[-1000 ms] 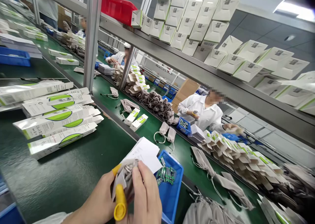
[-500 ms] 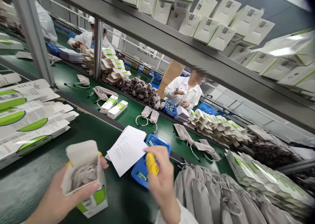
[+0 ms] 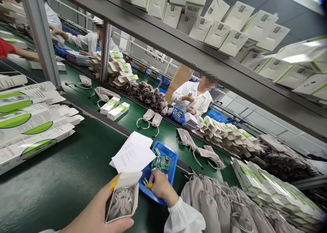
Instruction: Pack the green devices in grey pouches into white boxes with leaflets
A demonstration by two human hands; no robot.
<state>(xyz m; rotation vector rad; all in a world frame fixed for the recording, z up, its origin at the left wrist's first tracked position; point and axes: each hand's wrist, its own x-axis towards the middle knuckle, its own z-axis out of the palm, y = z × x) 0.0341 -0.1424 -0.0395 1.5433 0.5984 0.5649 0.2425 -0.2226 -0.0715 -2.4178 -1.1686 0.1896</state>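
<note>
My left hand (image 3: 99,210) grips an open white box (image 3: 122,199) at the bottom centre; a grey cloth pouch lies inside it. A yellow finger cot shows on that hand's thumb. My right hand (image 3: 159,187) reaches into the blue tray (image 3: 168,173) of small green batteries (image 3: 159,162), its fingers curled down on a battery at the tray's near end. A stack of white paper sheets (image 3: 133,153) lies just left of the tray.
Flat white-and-green cartons (image 3: 30,124) lie at left on the green belt. Grey drawstring pouches (image 3: 219,205) are heaped at lower right beside stacked boxes (image 3: 268,188). A person in white (image 3: 195,96) works across the line; folded boxes fill the overhead shelf (image 3: 230,28).
My right hand dropped from above the tray into it. My left hand brought the open box rightward and lower, next to the tray.
</note>
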